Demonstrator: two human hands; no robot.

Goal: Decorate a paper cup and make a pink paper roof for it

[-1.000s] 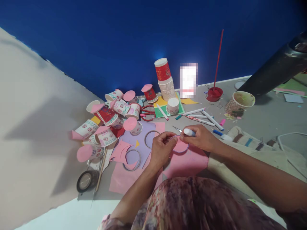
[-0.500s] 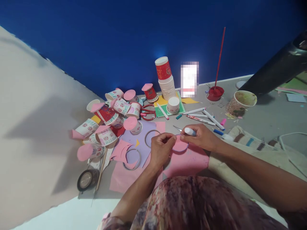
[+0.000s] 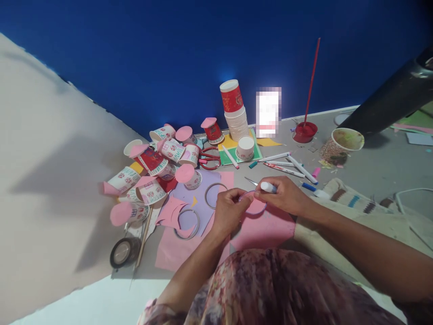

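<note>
Over one pink sheet (image 3: pixel 267 228), two hands (image 3: pixel 257 203) pinch one ring (image 3: pixel 253 204).

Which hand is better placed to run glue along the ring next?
Probably the right hand: it already grips the glue stick at the ring. The left hand pinches the ring's other edge, steadying it.
</note>
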